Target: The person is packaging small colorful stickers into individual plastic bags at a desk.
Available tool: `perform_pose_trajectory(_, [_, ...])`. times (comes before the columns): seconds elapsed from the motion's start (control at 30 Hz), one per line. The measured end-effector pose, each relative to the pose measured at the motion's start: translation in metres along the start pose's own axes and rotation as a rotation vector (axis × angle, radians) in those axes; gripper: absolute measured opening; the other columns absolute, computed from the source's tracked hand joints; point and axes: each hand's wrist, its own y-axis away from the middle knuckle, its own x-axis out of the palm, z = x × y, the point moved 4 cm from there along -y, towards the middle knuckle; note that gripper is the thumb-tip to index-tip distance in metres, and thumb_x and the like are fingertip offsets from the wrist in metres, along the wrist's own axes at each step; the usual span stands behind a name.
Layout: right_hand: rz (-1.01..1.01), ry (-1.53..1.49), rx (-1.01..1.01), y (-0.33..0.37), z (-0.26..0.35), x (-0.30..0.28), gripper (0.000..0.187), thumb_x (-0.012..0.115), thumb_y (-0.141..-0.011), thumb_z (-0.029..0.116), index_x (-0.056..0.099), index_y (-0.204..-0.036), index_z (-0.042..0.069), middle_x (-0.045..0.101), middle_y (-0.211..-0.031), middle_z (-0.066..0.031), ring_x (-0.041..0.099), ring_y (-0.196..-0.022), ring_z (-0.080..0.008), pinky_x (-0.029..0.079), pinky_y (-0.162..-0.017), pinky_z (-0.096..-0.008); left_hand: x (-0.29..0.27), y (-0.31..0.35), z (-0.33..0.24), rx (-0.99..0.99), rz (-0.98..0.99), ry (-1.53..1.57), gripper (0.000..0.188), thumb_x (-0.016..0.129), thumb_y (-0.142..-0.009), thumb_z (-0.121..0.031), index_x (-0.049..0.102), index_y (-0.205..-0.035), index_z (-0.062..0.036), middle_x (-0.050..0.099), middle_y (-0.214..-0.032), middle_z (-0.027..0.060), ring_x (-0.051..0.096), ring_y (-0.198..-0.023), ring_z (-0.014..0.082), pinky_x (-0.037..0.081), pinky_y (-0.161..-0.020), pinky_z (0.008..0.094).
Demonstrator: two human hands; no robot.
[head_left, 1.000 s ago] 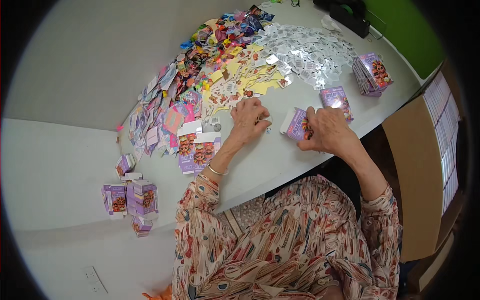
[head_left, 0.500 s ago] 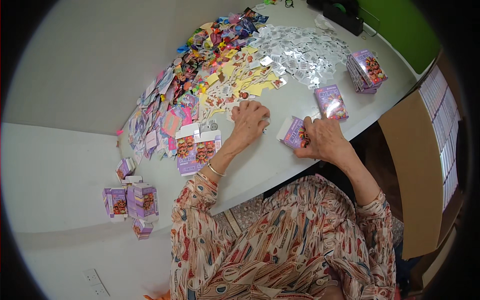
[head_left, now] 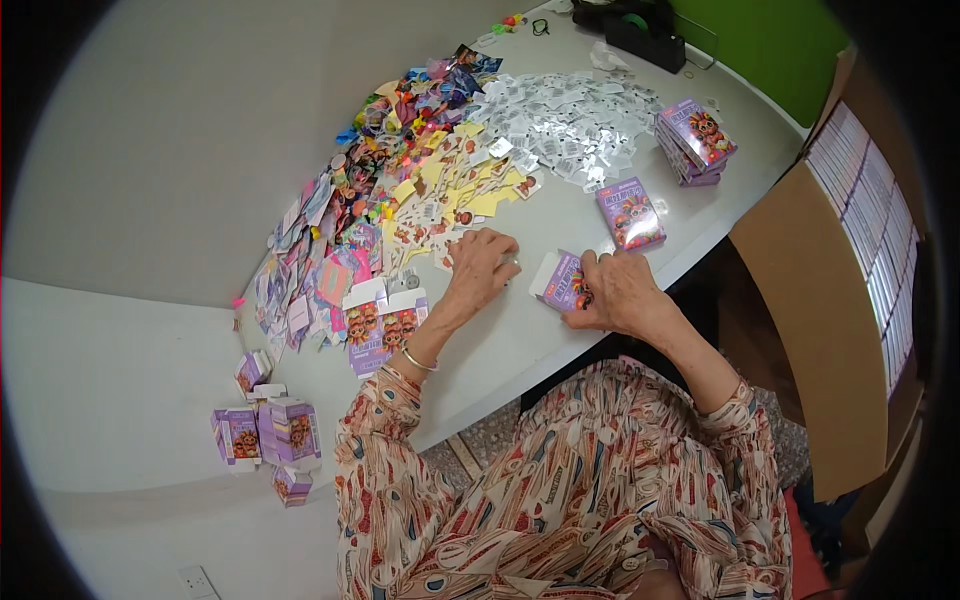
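Observation:
My right hand (head_left: 622, 290) is wrapped round a small purple cardboard box (head_left: 567, 283). The box lies on the table, its white end flap standing open toward my left hand. Fingers curled and pressed together, my left hand (head_left: 481, 268) rests at the near edge of a pile of yellow and white cut-out stickers (head_left: 440, 200). Whatever its fingertips pinch, if anything, is hidden. A closed purple box (head_left: 632, 214) lies just beyond my right hand. Flattened purple cartons (head_left: 372, 338) sit beside my left wrist.
Heaps of silver-white packets (head_left: 575, 125) and colourful small sachets (head_left: 345, 215) spread along the wall side. Purple boxes are stacked (head_left: 697, 140) at the right, with a tape dispenser (head_left: 645, 45) behind. Open purple cartons (head_left: 265, 430) stand at the left. A large brown carton (head_left: 810, 370) flanks the table.
The whole view has shifted slightly, so everything sits a little lower and further left. Both hands keep nearly the same places over the table, the right still holding the purple box.

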Motion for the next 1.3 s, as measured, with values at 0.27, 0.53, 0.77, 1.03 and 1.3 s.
perform_pose_trajectory(0.27, [-0.192, -0.048, 0.043, 0.009, -0.001, 0.004, 0.064, 0.072, -0.066, 0.054, 0.052, -0.086, -0.004, 0.06, -0.061, -0.0147, 0.064, -0.059, -0.0328, 0.051, -0.055, -0.0407, 0.014, -0.084, 0.018, -0.07, -0.238, 0.136, 0.028, 0.073, -0.077, -0.022, 0.064, -0.091, 0.0003, 0.06, -0.089, 0.0146, 0.058, -0.084, 0.0319, 0.047, -0.077, 0.0401])
perform_pose_trajectory(0.53, [-0.13, -0.013, 0.075, 0.007, -0.001, 0.004, 0.064, 0.075, -0.063, 0.052, 0.051, -0.083, -0.004, 0.061, -0.064, -0.0125, 0.065, -0.061, -0.0282, 0.053, -0.056, -0.0352, 0.027, -0.094, 0.009, 0.102, -0.273, -0.18, 0.013, 0.065, -0.078, -0.013, 0.06, -0.076, -0.0005, 0.059, -0.083, 0.0164, 0.059, -0.078, 0.0342, 0.048, -0.066, 0.0457])
perform_pose_trajectory(0.77, [-0.166, 0.013, 0.034, 0.006, 0.004, 0.003, 0.064, 0.074, -0.063, 0.051, 0.051, -0.083, -0.005, 0.06, -0.063, -0.0108, 0.065, -0.062, -0.0267, 0.052, -0.055, -0.034, 0.019, -0.12, 0.001, 0.059, -0.161, -0.133, 0.018, 0.065, -0.079, -0.02, 0.063, -0.082, -0.002, 0.061, -0.08, 0.0169, 0.06, -0.077, 0.0342, 0.048, -0.065, 0.0459])
perform_pose_trajectory(1.03, [-0.125, -0.048, 0.079, 0.005, 0.003, 0.006, 0.064, 0.074, -0.064, 0.052, 0.05, -0.086, -0.004, 0.061, -0.068, -0.0159, 0.064, -0.066, -0.0319, 0.052, -0.058, -0.0393, 0.055, -0.144, -0.009, -0.028, -0.291, -0.009, 0.019, 0.067, -0.077, -0.022, 0.064, -0.082, -0.0043, 0.062, -0.081, 0.0151, 0.059, -0.078, 0.0342, 0.048, -0.07, 0.0447])
perform_pose_trajectory(1.3, [-0.127, -0.082, 0.079, 0.008, -0.001, 0.006, 0.065, 0.074, -0.064, 0.052, 0.051, -0.087, -0.004, 0.061, -0.068, -0.0155, 0.064, -0.067, -0.032, 0.052, -0.058, -0.0397, 0.042, -0.119, 0.039, -0.352, -0.021, 0.58, 0.015, 0.066, -0.084, -0.015, 0.064, -0.08, -0.0014, 0.058, -0.064, -0.0026, 0.049, -0.055, 0.0041, 0.039, -0.051, 0.0197])
